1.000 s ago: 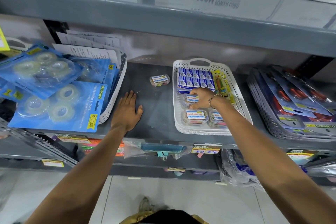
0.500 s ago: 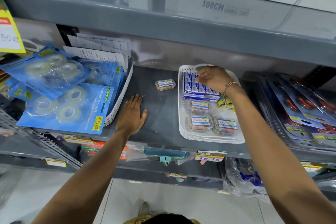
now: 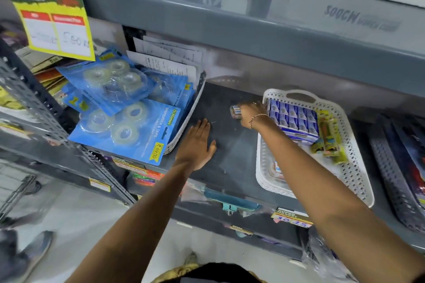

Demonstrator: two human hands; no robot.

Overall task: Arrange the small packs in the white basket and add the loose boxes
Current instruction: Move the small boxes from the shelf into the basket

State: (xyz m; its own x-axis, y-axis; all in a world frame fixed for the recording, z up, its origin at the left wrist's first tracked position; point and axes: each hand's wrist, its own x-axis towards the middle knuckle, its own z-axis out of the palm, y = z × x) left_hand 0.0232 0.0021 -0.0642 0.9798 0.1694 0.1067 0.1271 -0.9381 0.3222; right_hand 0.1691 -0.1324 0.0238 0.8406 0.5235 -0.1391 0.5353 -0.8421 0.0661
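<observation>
The white perforated basket [image 3: 351, 165] stands on the grey shelf [image 3: 232, 151]. It holds a block of small blue packs [image 3: 293, 117], yellow-green packs [image 3: 327, 138] at its right, and clear little boxes [image 3: 277, 169] mostly hidden under my right forearm. A loose clear box [image 3: 235, 111] lies on the shelf just left of the basket. My right hand [image 3: 251, 114] covers it, fingers curled onto it. My left hand [image 3: 195, 145] lies flat and spread on the shelf, holding nothing.
A white basket [image 3: 184, 131] of blue tape packs [image 3: 122, 103] with papers behind fills the left. A dark basket [image 3: 391, 179] of carded goods stands at the right. An upper shelf hangs close overhead. A yellow price sign [image 3: 51, 14] hangs at the upper left.
My right hand left the blue packs in the basket and moved left onto the loose clear box on the shelf. The left hand stayed flat. The view shifted right and closer.
</observation>
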